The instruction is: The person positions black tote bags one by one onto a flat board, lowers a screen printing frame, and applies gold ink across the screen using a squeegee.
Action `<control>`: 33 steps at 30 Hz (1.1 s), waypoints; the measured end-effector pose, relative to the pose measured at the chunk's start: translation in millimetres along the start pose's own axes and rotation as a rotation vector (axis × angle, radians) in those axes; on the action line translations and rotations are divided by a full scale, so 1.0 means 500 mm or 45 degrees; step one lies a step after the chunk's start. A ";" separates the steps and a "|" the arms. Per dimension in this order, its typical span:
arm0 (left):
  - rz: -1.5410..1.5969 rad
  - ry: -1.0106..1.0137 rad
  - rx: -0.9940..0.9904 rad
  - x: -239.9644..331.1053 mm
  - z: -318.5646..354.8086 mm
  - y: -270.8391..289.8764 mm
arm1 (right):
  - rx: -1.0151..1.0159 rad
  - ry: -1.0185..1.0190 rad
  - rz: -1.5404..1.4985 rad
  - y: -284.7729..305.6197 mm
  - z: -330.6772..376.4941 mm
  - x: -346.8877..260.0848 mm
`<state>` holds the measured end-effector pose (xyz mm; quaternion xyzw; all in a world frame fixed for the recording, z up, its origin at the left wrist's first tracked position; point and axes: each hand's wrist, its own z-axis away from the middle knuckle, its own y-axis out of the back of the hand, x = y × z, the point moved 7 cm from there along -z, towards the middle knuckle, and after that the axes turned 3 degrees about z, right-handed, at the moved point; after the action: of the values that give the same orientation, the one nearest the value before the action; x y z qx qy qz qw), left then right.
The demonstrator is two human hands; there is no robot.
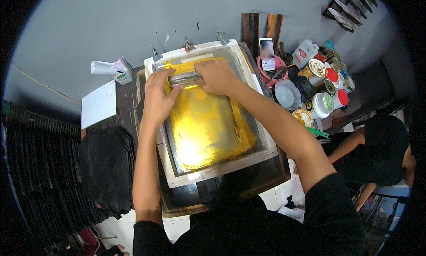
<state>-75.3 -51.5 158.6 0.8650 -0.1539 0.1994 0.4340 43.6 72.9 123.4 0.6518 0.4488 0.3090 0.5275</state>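
Both hands grip a squeegee (185,78) with a greyish, ink-smeared handle, which sits near the far end of a screen-printing frame (222,170) with pale edges. The squeegee's long axis runs crosswise, left to right, its right end angled slightly farther from the person, roughly parallel to the frame's far edge; one end points toward the left hand (157,89), the other toward the right hand (217,76). The left hand's fingers are bent over its left end, with the thumb on the near side; the right hand's fingers are clamped over its right end, the thumb likewise nearer the body. Where the blade meets the mesh is hidden. Glossy yellow ink (204,127) covers the mesh on the near side, thicker along the right, and a yellow band also lies just beyond the squeegee. Metal clamps (188,45) stand along the frame's far edge. To the right are a pink basket (276,61) with a smartphone (266,54) upright at it, and a crowd of tubs, including a white tub (320,106). Black fabric pieces (106,167) lie stacked at the left.
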 end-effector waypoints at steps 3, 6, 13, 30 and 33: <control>0.106 0.326 -0.382 -0.054 0.004 -0.058 | -0.008 -0.031 -0.065 -0.002 0.035 -0.010; 0.174 0.248 -0.332 -0.028 0.035 -0.062 | -0.017 -0.044 -0.079 0.005 0.079 -0.020; 0.128 0.217 -0.355 0.055 0.143 -0.017 | -0.158 -0.057 -0.091 0.030 0.181 -0.097; -0.343 0.296 -0.358 0.149 0.482 0.055 | 0.260 0.150 -0.061 0.060 0.451 -0.248; -0.399 0.172 -0.238 0.141 0.503 0.067 | 0.162 0.119 -0.205 0.079 0.439 -0.227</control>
<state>24.7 -281.5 78.5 0.8188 -0.0058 0.1719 0.5477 200.0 -122.3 113.9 0.6307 0.5426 0.2665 0.4866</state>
